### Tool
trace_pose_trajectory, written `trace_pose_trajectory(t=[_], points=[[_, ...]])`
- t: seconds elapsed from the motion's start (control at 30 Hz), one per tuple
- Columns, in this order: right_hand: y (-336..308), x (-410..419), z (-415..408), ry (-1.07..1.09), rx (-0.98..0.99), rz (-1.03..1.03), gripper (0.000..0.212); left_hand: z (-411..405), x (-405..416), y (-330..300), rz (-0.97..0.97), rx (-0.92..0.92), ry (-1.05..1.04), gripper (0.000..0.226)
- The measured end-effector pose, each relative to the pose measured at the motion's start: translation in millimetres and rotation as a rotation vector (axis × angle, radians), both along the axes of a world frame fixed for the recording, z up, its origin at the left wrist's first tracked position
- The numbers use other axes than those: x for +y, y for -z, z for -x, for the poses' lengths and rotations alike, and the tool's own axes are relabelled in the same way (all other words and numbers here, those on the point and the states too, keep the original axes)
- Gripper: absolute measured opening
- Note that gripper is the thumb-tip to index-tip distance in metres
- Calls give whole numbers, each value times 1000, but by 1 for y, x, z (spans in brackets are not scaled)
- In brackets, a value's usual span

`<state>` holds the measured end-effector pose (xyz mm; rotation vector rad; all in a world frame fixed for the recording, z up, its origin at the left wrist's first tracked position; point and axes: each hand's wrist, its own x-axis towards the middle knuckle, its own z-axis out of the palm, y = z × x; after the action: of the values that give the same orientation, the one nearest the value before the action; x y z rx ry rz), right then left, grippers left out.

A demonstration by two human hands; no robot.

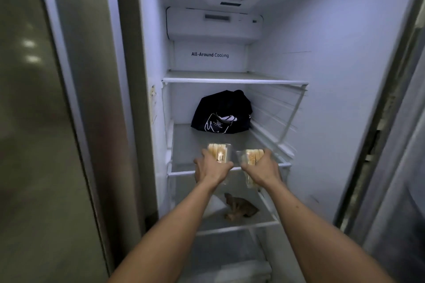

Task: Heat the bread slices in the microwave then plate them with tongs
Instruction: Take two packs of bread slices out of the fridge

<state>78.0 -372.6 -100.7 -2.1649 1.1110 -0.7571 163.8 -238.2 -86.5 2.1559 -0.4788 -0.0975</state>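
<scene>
Two clear packs of bread slices are held at the front edge of the fridge shelf [230, 169]: the left pack [218, 153] by the left hand [212, 169], the right pack [251, 156] by the right hand [261, 171]. Each grip is curled round its pack. The packs are judged light, soft and crushable (film probably slippery), best held by the sides. Fingertips and pack undersides are hidden; slice count cannot be told.

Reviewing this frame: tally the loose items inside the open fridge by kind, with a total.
Clear bread packs: 2, the left pack in the left hand, the right pack in the right hand
Black bag: 1
Brown crumpled bag: 1
Total: 4
</scene>
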Motion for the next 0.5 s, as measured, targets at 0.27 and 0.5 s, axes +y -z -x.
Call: trace_pose_trajectory(t=[0.27, 0.5], points=[[26, 86, 105, 55, 69, -54, 85, 75, 75, 47, 29, 159, 100, 102], [74, 175, 205, 58, 63, -155, 70, 150, 139, 108, -79, 258, 122, 86]])
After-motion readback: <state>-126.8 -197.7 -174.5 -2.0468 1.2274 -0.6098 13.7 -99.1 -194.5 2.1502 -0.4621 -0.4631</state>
